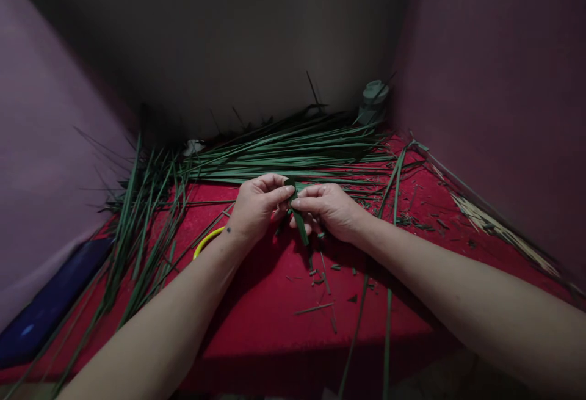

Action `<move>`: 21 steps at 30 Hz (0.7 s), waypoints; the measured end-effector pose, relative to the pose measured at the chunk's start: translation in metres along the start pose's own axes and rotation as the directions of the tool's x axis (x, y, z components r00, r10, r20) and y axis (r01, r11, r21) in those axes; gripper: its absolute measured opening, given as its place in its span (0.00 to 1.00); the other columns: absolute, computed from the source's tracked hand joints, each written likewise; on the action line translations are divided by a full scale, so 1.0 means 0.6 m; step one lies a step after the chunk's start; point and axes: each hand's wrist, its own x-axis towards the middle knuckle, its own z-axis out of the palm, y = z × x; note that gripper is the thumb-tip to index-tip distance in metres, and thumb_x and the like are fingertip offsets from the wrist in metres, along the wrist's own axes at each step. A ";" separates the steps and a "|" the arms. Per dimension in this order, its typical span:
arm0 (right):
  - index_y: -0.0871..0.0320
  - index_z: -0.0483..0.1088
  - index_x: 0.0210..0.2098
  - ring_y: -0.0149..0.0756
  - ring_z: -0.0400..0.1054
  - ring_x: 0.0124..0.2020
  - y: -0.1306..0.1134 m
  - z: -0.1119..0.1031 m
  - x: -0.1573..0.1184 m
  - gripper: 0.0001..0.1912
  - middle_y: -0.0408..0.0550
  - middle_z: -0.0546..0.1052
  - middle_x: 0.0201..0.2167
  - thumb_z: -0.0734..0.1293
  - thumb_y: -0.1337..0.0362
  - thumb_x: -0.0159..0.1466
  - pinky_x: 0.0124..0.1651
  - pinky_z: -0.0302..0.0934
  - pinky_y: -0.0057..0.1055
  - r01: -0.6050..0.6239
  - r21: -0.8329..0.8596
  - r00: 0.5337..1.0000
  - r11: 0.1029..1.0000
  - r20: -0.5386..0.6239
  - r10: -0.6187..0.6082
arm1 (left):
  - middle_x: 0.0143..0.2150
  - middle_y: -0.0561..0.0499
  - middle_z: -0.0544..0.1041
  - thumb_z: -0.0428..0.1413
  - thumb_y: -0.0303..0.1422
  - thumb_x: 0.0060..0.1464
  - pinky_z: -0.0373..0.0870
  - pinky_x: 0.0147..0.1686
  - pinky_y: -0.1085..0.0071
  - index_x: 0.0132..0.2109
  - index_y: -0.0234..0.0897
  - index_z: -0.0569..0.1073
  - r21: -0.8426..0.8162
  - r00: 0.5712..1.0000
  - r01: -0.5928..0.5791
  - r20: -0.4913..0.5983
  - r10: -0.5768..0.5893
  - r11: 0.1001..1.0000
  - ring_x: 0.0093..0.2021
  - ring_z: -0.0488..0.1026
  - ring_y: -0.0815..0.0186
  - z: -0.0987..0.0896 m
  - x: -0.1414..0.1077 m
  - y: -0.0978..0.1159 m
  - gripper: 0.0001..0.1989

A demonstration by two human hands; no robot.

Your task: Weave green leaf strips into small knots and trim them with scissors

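Between my two hands is a folded strip of green leaf (300, 226), its lower end pointing down toward the table. My left hand (263, 201) pinches the upper part of the strip between thumb and fingers. From the other side, my right hand (332, 207) grips the same strip with thumb and forefinger, its other fingers curled underneath. Both hands are above the red table surface (256, 320). Just behind the hands lies a thick bundle of long green leaves (274, 152). A yellow ring-shaped handle (208, 241) shows partly from behind my left wrist.
More long leaves (137, 229) hang over the table's left side, near a dark blue flat object (55, 302). Pale thin sticks (499, 229) lie along the right wall. A translucent container (373, 104) stands at the back right. Small leaf scraps (320, 278) litter the surface.
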 end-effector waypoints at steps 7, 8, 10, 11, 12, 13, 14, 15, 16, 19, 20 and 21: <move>0.61 0.66 0.26 0.23 0.63 0.12 0.003 -0.005 0.001 0.07 0.45 0.76 0.21 0.67 0.64 0.54 0.11 0.46 0.18 -0.036 0.044 0.999 0.998 -0.011 0.037 | 0.16 0.57 0.69 0.62 0.30 0.42 0.59 0.13 0.77 0.29 0.34 0.71 0.031 0.996 -0.029 -0.081 0.032 0.999 0.13 0.64 0.73 0.001 -0.002 0.002 0.08; 0.61 0.66 0.26 0.23 0.63 0.12 0.004 -0.006 0.002 0.07 0.45 0.77 0.22 0.67 0.63 0.55 0.11 0.46 0.18 -0.033 0.060 0.999 0.998 -0.003 0.033 | 0.16 0.57 0.69 0.62 0.30 0.42 0.58 0.13 0.77 0.29 0.33 0.71 0.026 0.996 -0.026 -0.080 0.028 0.999 0.13 0.64 0.73 0.001 -0.002 0.002 0.07; 0.60 0.65 0.26 0.23 0.62 0.12 0.007 -0.008 0.003 0.08 0.45 0.77 0.22 0.67 0.63 0.55 0.11 0.47 0.18 -0.025 0.089 1.000 0.996 -0.002 0.026 | 0.16 0.55 0.70 0.61 0.31 0.44 0.58 0.12 0.78 0.30 0.33 0.71 0.010 0.998 -0.007 -0.061 0.008 1.000 0.13 0.66 0.71 0.000 -0.002 0.003 0.07; 0.60 0.65 0.26 0.23 0.62 0.11 0.007 -0.008 0.003 0.08 0.45 0.77 0.22 0.67 0.63 0.55 0.11 0.48 0.18 -0.022 0.100 1.000 0.995 -0.006 0.023 | 0.17 0.55 0.71 0.60 0.31 0.45 0.57 0.12 0.78 0.30 0.33 0.70 0.000 0.999 0.006 -0.048 -0.006 1.000 0.14 0.67 0.70 0.000 -0.002 0.004 0.07; 0.60 0.65 0.26 0.23 0.62 0.11 0.007 -0.008 0.004 0.09 0.45 0.77 0.22 0.68 0.62 0.55 0.11 0.48 0.19 -0.022 0.108 1.000 0.994 -0.011 0.023 | 0.17 0.54 0.71 0.60 0.31 0.45 0.58 0.12 0.78 0.30 0.33 0.70 -0.010 0.999 0.018 -0.039 -0.018 1.000 0.14 0.68 0.69 0.000 -0.002 0.004 0.07; 0.60 0.64 0.26 0.24 0.62 0.11 0.007 -0.008 0.004 0.09 0.46 0.77 0.22 0.68 0.62 0.54 0.11 0.49 0.19 -0.025 0.112 0.999 0.993 -0.016 0.027 | 0.17 0.54 0.71 0.60 0.31 0.45 0.58 0.12 0.77 0.30 0.34 0.69 -0.020 0.999 0.027 -0.035 -0.027 0.999 0.15 0.69 0.68 -0.001 -0.002 0.004 0.07; 0.60 0.64 0.26 0.24 0.62 0.12 0.006 -0.008 0.003 0.09 0.46 0.77 0.22 0.68 0.62 0.54 0.11 0.49 0.19 -0.029 0.113 0.999 0.993 -0.026 0.032 | 0.17 0.54 0.71 0.60 0.31 0.45 0.59 0.12 0.78 0.30 0.34 0.69 -0.028 0.999 0.036 -0.037 -0.037 0.999 0.15 0.69 0.68 -0.001 -0.002 0.005 0.07; 0.60 0.64 0.26 0.24 0.62 0.12 0.005 -0.007 0.003 0.09 0.46 0.77 0.22 0.68 0.62 0.54 0.11 0.49 0.19 -0.034 0.109 0.999 0.993 -0.037 0.039 | 0.17 0.54 0.71 0.60 0.31 0.44 0.60 0.13 0.78 0.30 0.34 0.69 -0.036 0.998 0.045 -0.045 -0.047 0.998 0.15 0.69 0.69 -0.001 -0.001 0.005 0.07; 0.60 0.64 0.26 0.23 0.62 0.11 0.004 -0.007 0.002 0.09 0.46 0.77 0.22 0.68 0.62 0.54 0.11 0.48 0.19 -0.038 0.103 0.998 0.994 -0.051 0.043 | 0.17 0.55 0.70 0.60 0.30 0.43 0.60 0.13 0.78 0.29 0.34 0.69 -0.045 0.997 0.052 -0.057 -0.055 0.998 0.15 0.68 0.70 -0.001 -0.001 0.005 0.07; 0.60 0.63 0.26 0.22 0.58 0.10 0.004 -0.006 0.002 0.09 0.46 0.77 0.22 0.68 0.64 0.53 0.10 0.45 0.19 -0.024 0.066 0.997 0.998 -0.075 0.029 | 0.17 0.56 0.69 0.61 0.27 0.40 0.60 0.14 0.80 0.29 0.33 0.69 -0.071 0.992 0.044 -0.111 -0.052 0.996 0.15 0.65 0.74 -0.002 0.003 0.006 0.08; 0.60 0.63 0.25 0.21 0.57 0.09 0.004 -0.006 0.002 0.08 0.46 0.77 0.21 0.68 0.64 0.53 0.10 0.45 0.20 -0.014 0.048 0.997 0.999 -0.072 0.018 | 0.18 0.57 0.69 0.61 0.26 0.39 0.60 0.15 0.80 0.30 0.33 0.69 -0.079 0.990 0.028 -0.132 -0.039 0.996 0.15 0.64 0.75 -0.002 0.004 0.007 0.09; 0.60 0.63 0.25 0.21 0.55 0.09 0.005 -0.006 0.002 0.08 0.47 0.77 0.21 0.68 0.65 0.52 0.10 0.44 0.20 -0.008 0.033 0.998 0.999 -0.068 0.010 | 0.19 0.57 0.69 0.61 0.26 0.39 0.60 0.15 0.81 0.32 0.34 0.70 -0.082 0.989 0.008 -0.149 -0.020 0.997 0.16 0.64 0.76 -0.004 0.005 0.008 0.10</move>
